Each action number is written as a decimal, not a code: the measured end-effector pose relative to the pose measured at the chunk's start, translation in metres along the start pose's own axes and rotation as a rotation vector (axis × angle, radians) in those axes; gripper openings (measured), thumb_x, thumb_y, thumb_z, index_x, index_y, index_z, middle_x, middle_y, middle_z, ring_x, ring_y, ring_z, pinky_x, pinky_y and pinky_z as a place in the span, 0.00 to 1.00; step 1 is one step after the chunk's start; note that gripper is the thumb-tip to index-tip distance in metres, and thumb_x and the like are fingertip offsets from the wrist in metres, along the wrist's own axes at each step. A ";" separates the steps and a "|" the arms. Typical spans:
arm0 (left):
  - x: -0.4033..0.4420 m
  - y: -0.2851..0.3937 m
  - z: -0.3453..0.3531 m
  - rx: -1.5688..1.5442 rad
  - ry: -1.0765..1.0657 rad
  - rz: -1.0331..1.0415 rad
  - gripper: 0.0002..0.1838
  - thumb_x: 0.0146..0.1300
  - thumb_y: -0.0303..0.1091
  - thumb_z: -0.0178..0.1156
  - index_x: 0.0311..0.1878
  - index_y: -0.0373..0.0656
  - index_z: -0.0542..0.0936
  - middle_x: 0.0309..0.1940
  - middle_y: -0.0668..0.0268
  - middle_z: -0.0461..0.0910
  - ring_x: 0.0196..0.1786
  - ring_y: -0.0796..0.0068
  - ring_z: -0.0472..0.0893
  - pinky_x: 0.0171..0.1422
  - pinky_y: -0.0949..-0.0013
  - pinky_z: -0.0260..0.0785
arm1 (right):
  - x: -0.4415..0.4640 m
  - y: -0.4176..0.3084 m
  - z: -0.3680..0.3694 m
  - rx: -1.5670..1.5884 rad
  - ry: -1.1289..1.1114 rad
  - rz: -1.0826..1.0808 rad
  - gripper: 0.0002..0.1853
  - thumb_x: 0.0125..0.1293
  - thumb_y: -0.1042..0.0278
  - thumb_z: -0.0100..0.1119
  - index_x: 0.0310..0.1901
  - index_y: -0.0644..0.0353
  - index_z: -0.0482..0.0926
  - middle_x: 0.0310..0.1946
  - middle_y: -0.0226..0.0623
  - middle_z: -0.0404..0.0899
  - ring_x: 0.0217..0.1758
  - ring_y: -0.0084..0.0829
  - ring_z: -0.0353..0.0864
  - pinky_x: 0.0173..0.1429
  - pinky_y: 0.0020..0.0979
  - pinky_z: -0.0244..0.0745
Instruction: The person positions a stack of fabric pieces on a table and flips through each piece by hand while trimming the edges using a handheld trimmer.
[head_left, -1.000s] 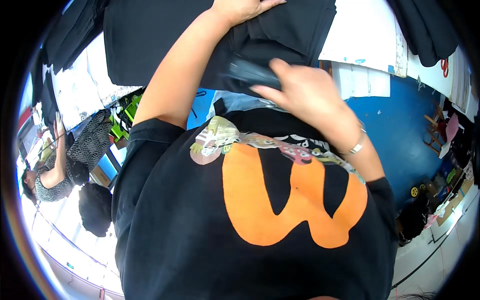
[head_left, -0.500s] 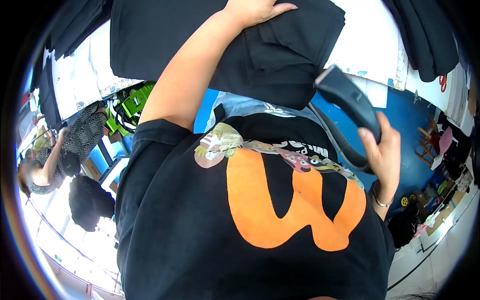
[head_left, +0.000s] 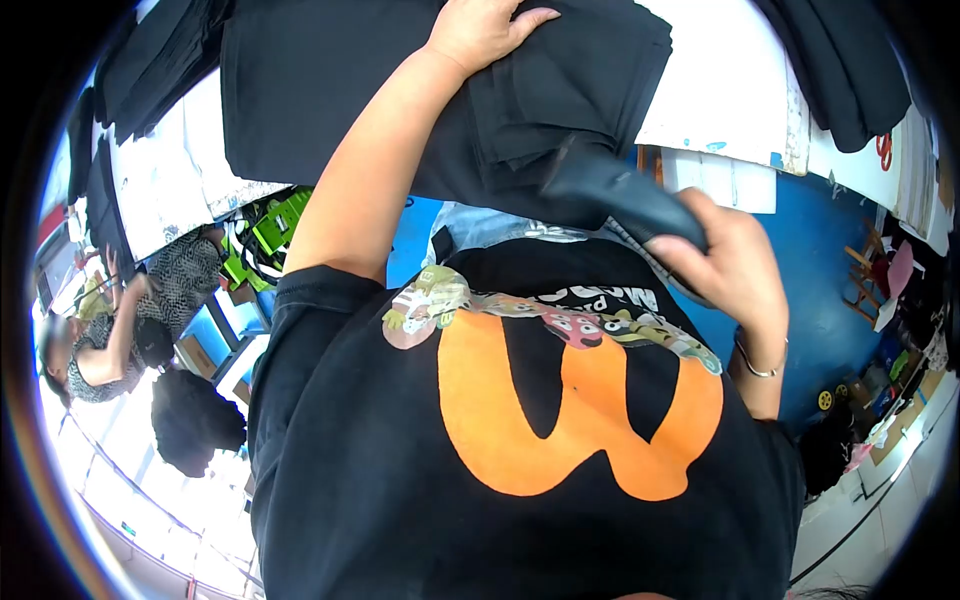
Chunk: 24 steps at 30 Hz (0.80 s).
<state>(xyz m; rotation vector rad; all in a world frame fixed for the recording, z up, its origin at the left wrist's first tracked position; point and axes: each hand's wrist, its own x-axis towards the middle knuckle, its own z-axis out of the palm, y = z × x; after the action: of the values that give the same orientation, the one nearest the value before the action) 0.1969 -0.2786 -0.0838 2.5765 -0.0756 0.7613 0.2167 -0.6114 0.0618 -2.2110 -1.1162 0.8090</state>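
Observation:
My left hand (head_left: 482, 32) lies flat on a stack of folded black cloth (head_left: 310, 100), its thumb stretched out and some fingertips cut off by the top edge. Beneath and beside it, several cloth layers (head_left: 570, 65) lie with uneven folded edges. My right hand (head_left: 735, 265) is wrapped round a dark, curved hand-held device (head_left: 630, 195), blurred by motion. The device's wide head points left, over the near edge of the cloth. A grey band (head_left: 655, 262) runs behind the device; whether it is joined to it I cannot tell.
A white table (head_left: 715, 75) carries the cloth, with more black cloth (head_left: 845, 70) at right and dark cloth (head_left: 165, 65) at left. Red-handled scissors (head_left: 884, 152) lie far right. A green frame (head_left: 280, 222) stands below the table. Another person (head_left: 110, 345) is at left.
My right hand has swung the device left, toward the cloth's near edge. My left hand has shifted slightly left on the cloth. The other person's arm has moved.

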 end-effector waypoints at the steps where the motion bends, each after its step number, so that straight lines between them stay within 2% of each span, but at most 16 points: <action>1: 0.000 0.002 -0.002 -0.001 0.061 0.018 0.20 0.59 0.35 0.74 0.54 0.42 0.82 0.49 0.57 0.81 0.57 0.52 0.78 0.62 0.54 0.69 | 0.002 0.000 -0.004 -0.077 -0.022 0.085 0.28 0.66 0.38 0.68 0.44 0.61 0.83 0.21 0.46 0.81 0.27 0.49 0.86 0.33 0.43 0.78; 2: -0.002 0.002 -0.002 0.000 0.058 0.017 0.20 0.59 0.35 0.74 0.54 0.42 0.82 0.49 0.57 0.81 0.57 0.52 0.78 0.62 0.54 0.69 | 0.007 -0.002 -0.008 -0.152 -0.038 0.173 0.28 0.67 0.39 0.68 0.43 0.62 0.82 0.21 0.47 0.81 0.27 0.48 0.86 0.33 0.43 0.78; 3: -0.002 0.000 -0.001 -0.006 0.084 0.014 0.19 0.58 0.34 0.74 0.52 0.43 0.81 0.47 0.56 0.80 0.55 0.51 0.78 0.60 0.54 0.70 | 0.022 -0.002 0.001 -0.298 -0.012 0.062 0.28 0.68 0.39 0.67 0.40 0.63 0.81 0.19 0.47 0.80 0.27 0.50 0.86 0.32 0.44 0.78; 5: -0.002 -0.006 0.002 -0.009 0.109 0.026 0.18 0.57 0.33 0.74 0.50 0.44 0.81 0.46 0.56 0.79 0.54 0.51 0.77 0.59 0.54 0.70 | 0.063 -0.015 0.032 -0.365 0.054 -0.087 0.27 0.69 0.40 0.65 0.38 0.63 0.80 0.22 0.50 0.82 0.29 0.52 0.86 0.33 0.45 0.81; 8: -0.005 -0.021 0.003 -0.050 -0.103 -0.034 0.19 0.56 0.33 0.75 0.49 0.46 0.81 0.47 0.54 0.77 0.51 0.50 0.77 0.57 0.53 0.70 | 0.095 -0.028 0.058 -0.264 0.127 -0.221 0.27 0.69 0.41 0.65 0.34 0.63 0.79 0.24 0.51 0.83 0.33 0.55 0.87 0.36 0.47 0.82; 9: -0.004 -0.028 0.012 -0.080 -0.091 -0.034 0.16 0.58 0.42 0.74 0.47 0.47 0.85 0.45 0.58 0.82 0.49 0.53 0.81 0.56 0.52 0.73 | 0.087 -0.031 0.053 -0.265 0.105 -0.185 0.27 0.70 0.41 0.65 0.35 0.64 0.79 0.25 0.52 0.83 0.35 0.55 0.87 0.39 0.48 0.83; 10: -0.002 -0.034 0.018 -0.091 -0.081 -0.040 0.17 0.60 0.51 0.72 0.44 0.48 0.90 0.42 0.63 0.88 0.47 0.56 0.85 0.54 0.50 0.75 | 0.074 -0.032 0.042 -0.256 -0.001 -0.039 0.27 0.70 0.41 0.64 0.40 0.64 0.81 0.29 0.54 0.85 0.38 0.57 0.87 0.41 0.51 0.82; 11: -0.001 -0.030 0.008 -0.019 -0.088 0.003 0.18 0.59 0.49 0.74 0.47 0.48 0.89 0.43 0.63 0.86 0.49 0.57 0.83 0.56 0.53 0.73 | 0.059 -0.031 0.032 -0.195 -0.022 0.064 0.27 0.70 0.41 0.64 0.46 0.64 0.82 0.33 0.55 0.86 0.40 0.58 0.87 0.43 0.51 0.81; 12: 0.006 -0.011 -0.004 0.054 -0.044 0.029 0.12 0.55 0.41 0.76 0.37 0.46 0.88 0.34 0.60 0.85 0.43 0.53 0.83 0.51 0.52 0.75 | 0.044 -0.009 0.033 -0.151 0.046 0.042 0.29 0.70 0.42 0.65 0.52 0.65 0.83 0.35 0.57 0.86 0.40 0.59 0.87 0.43 0.51 0.81; 13: 0.006 -0.007 -0.009 0.107 -0.071 -0.023 0.11 0.54 0.41 0.76 0.37 0.47 0.88 0.34 0.62 0.84 0.43 0.54 0.83 0.52 0.52 0.75 | 0.037 -0.012 0.019 -0.144 -0.089 0.165 0.31 0.71 0.43 0.65 0.54 0.69 0.82 0.33 0.58 0.86 0.38 0.59 0.87 0.43 0.49 0.81; 14: 0.000 -0.014 0.005 0.031 0.003 0.039 0.11 0.56 0.45 0.73 0.36 0.51 0.88 0.36 0.64 0.85 0.46 0.56 0.84 0.52 0.49 0.77 | 0.029 -0.014 0.018 -0.181 -0.049 0.205 0.31 0.71 0.45 0.65 0.55 0.72 0.82 0.32 0.61 0.85 0.38 0.60 0.87 0.43 0.49 0.81; 15: -0.003 -0.012 0.014 0.046 0.014 0.025 0.11 0.55 0.45 0.74 0.37 0.53 0.88 0.38 0.67 0.83 0.48 0.60 0.83 0.52 0.51 0.73 | 0.031 -0.012 0.027 -0.241 -0.025 0.180 0.29 0.71 0.46 0.65 0.53 0.70 0.82 0.31 0.62 0.85 0.39 0.61 0.87 0.43 0.50 0.80; 16: -0.004 -0.003 0.002 0.163 -0.020 0.041 0.12 0.55 0.42 0.75 0.41 0.54 0.86 0.42 0.70 0.81 0.50 0.62 0.80 0.52 0.54 0.68 | 0.047 -0.036 0.028 -0.264 -0.103 0.214 0.28 0.72 0.46 0.64 0.52 0.70 0.81 0.31 0.62 0.84 0.39 0.62 0.86 0.43 0.51 0.80; 17: -0.005 -0.004 0.007 0.150 -0.025 0.052 0.12 0.56 0.43 0.74 0.43 0.55 0.86 0.43 0.72 0.79 0.51 0.64 0.77 0.55 0.56 0.64 | 0.060 -0.037 0.038 -0.245 -0.049 0.174 0.28 0.72 0.45 0.63 0.52 0.70 0.81 0.32 0.63 0.85 0.40 0.62 0.86 0.44 0.51 0.80; 22: -0.014 -0.005 -0.001 0.091 -0.026 0.081 0.19 0.56 0.41 0.75 0.51 0.56 0.83 0.48 0.68 0.77 0.52 0.62 0.76 0.56 0.55 0.65 | 0.052 -0.032 0.042 -0.238 0.029 0.132 0.29 0.74 0.44 0.62 0.52 0.71 0.81 0.34 0.63 0.85 0.42 0.63 0.86 0.45 0.50 0.80; 24: -0.016 -0.003 -0.001 0.081 -0.018 0.083 0.20 0.56 0.41 0.76 0.52 0.56 0.82 0.49 0.68 0.77 0.52 0.61 0.76 0.56 0.55 0.65 | 0.027 -0.002 0.032 -0.182 0.075 0.271 0.30 0.75 0.44 0.60 0.53 0.72 0.81 0.34 0.63 0.84 0.43 0.64 0.86 0.46 0.49 0.80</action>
<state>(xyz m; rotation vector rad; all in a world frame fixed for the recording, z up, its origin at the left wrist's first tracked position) 0.1832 -0.2770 -0.0932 2.6713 -0.1615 0.7859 0.2059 -0.5821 0.0335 -2.5621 -0.8965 0.7511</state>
